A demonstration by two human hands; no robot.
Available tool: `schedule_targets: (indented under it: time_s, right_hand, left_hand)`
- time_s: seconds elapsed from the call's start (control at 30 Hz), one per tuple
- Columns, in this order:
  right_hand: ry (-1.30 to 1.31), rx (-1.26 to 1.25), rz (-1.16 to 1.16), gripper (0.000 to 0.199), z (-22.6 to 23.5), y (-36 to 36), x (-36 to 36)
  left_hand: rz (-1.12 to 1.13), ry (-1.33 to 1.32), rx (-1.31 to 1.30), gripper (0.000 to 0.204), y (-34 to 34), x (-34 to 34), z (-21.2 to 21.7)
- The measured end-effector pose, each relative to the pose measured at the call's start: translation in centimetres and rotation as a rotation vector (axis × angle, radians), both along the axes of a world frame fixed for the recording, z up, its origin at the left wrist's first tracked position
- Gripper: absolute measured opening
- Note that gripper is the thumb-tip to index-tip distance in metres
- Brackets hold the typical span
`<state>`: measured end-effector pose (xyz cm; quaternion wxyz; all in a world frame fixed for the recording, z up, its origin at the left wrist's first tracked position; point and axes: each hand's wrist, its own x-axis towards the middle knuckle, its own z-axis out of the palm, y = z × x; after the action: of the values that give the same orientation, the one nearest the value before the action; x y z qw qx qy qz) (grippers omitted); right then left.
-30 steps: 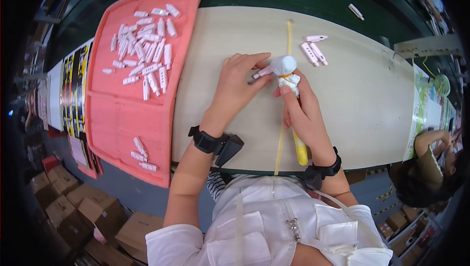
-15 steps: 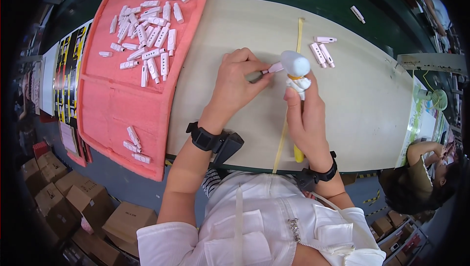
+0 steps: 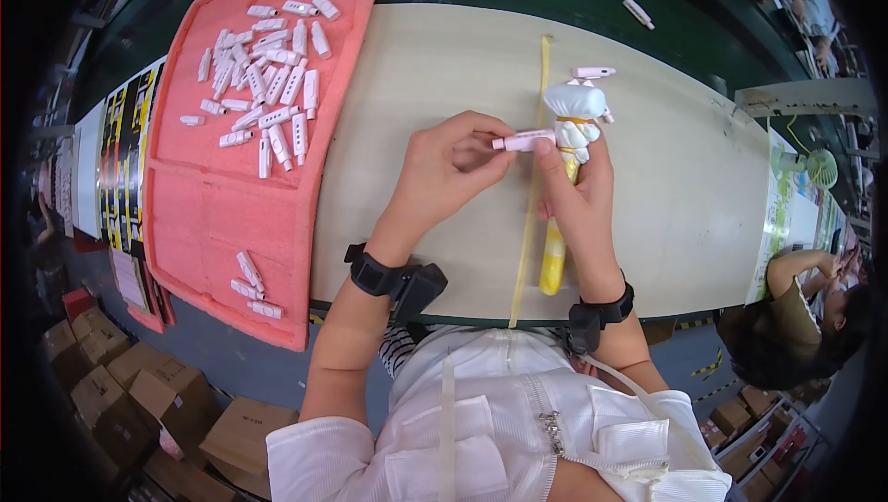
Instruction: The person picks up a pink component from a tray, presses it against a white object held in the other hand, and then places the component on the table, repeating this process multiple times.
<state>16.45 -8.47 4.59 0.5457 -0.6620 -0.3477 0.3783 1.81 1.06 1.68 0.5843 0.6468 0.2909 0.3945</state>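
Note:
My right hand (image 3: 583, 197) is closed round a yellow stick (image 3: 552, 262) topped by a white figurine (image 3: 573, 114) with a pale blue head and a yellow band at its neck. Between that hand's thumb and fingers sits one end of a small pale pink stick-shaped device (image 3: 527, 140), held level. My left hand (image 3: 444, 169) has its thumb and forefinger curled about the device's narrow left end. What lies deeper in the left fingers is hidden. A pink device (image 3: 593, 72) lies just beyond the figurine, and others behind it are mostly covered.
At the left a red foam tray (image 3: 222, 215) carries several pink devices (image 3: 268, 77), with a few more near its front. A yellow strip (image 3: 524, 271) crosses the beige mat (image 3: 684, 206). One device (image 3: 638, 13) lies on the green surface behind. A person (image 3: 805, 308) sits at the right.
The pink device has come round to show its long side, with my right thumb on it. The grey-dark piece at my left fingertips no longer shows. The yellow stick is more exposed, and the view has shifted slightly.

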Motion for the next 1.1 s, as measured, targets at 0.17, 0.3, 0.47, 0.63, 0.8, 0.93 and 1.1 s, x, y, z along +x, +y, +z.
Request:
schedule_targets:
  time_s: [0.17, 0.3, 0.47, 0.63, 0.8, 0.93, 1.1]
  right_hand:
    - [0.061, 0.083, -0.067, 0.042, 0.7, 0.1, -0.7]
    - [-0.009, 0.124, -0.045, 0.043, 0.4, 0.1, -0.7]
    - [-0.173, 0.169, 0.001, 0.044, -1.4, -0.2, 0.1]
    - [-0.107, 0.131, 0.009, 0.047, -0.9, -0.2, -0.1]
    - [-0.021, 0.024, -0.012, 0.050, 0.6, -0.1, 0.3]
    - [-0.013, 0.015, 0.009, 0.053, -0.2, -0.2, 0.6]
    - [-0.046, -0.015, 0.033, 0.061, -0.4, -0.5, 0.9]
  left_hand:
    - [-0.137, -0.187, -0.488, 0.016, -0.5, 0.7, 0.0]
    - [-0.115, -0.185, -0.416, 0.018, -0.7, 0.7, -0.5]
    - [-0.146, -0.168, -0.314, 0.016, -1.2, 0.6, -0.4]
    - [-0.165, 0.064, 0.064, 0.018, 0.1, -0.5, 0.3]
    - [0.395, -0.502, -0.348, 0.025, 5.0, -4.5, 0.7]
    - [0.415, -0.678, -0.365, 0.027, 6.9, -4.2, 2.1]
    - [0.225, -0.029, 0.177, 0.023, 15.9, 3.8, 2.8]
